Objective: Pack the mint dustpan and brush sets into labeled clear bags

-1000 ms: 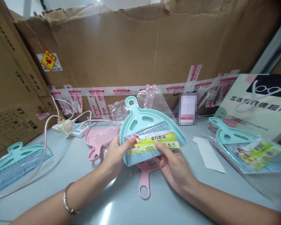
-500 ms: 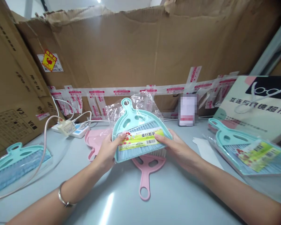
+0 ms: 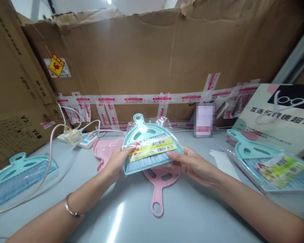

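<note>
Between my two hands is a turquoise dustpan and brush set [image 3: 149, 162] in a clear plastic bag, its handle pointing away from me. A yellow-green label [image 3: 153, 148] lies across its blue bristles. My left hand [image 3: 118, 157] grips the left edge, thumb on top. My right hand [image 3: 192, 165] holds the right edge, thumb over the front and the other fingers partly hidden behind. Below it on the table lies a pink brush [image 3: 157, 192], handle toward me, its far part covered by the held set. A pink dustpan [image 3: 103, 150] rests behind my left hand.
Bagged turquoise sets lie at the left [image 3: 22, 175] and right [image 3: 268, 162]. A power strip [image 3: 87, 140] with cables, a phone [image 3: 204, 121], a white paper piece [image 3: 224, 163] and a printed bag [image 3: 276, 118] stand or lie around. A large cardboard box [image 3: 131, 54] blocks the back.
The held set has tipped back, so its face looks shorter and its handle end sits lower. My right fingers have shifted slightly along its edge. The camera view has moved a little.
</note>
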`<state>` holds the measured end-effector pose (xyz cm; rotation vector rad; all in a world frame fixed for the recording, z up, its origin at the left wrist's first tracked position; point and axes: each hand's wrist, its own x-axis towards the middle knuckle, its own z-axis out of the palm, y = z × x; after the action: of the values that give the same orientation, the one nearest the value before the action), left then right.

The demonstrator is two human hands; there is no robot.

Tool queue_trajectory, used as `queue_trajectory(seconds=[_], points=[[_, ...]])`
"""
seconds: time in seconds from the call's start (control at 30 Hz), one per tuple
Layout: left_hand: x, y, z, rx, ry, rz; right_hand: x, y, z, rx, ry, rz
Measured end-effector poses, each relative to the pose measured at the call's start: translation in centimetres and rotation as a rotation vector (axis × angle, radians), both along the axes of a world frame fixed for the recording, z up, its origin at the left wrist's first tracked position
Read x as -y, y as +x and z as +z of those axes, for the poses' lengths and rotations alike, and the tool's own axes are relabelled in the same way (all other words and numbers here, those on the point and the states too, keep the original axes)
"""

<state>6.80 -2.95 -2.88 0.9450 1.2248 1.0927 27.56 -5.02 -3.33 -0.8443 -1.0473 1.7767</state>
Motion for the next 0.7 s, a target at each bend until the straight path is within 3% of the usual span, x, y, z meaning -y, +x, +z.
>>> queue_trajectory(seconds=[0.1, 0.3, 0.43, 0.6, 0.7], points=[[-0.1, -0.7, 0.3, -0.036, 0.050, -0.082, -0.3, 0.3, 0.1, -0.001, -0.008, -0.022], [0.4, -1.9, 1.2, 0.040, 0.180, -0.431, -0.9, -0.1, -0.9, -0.073, -0.061, -0.229], [0.4, -1.6, 0.9, 0.052, 0.271, -0.320, -0.6, -0.5, -0.9, -0.071, -0.052, -0.279], [0.5, -1.1, 0.8, 0.008, 0.217, -0.156, 0.0, -0.8, -0.6, 0.011, -0.012, -0.248], [0.5, -1.3, 1.0, -0.034, 0.202, -0.149, 0.1, -0.6, -0.4, 0.037, 0.019, -0.208]])
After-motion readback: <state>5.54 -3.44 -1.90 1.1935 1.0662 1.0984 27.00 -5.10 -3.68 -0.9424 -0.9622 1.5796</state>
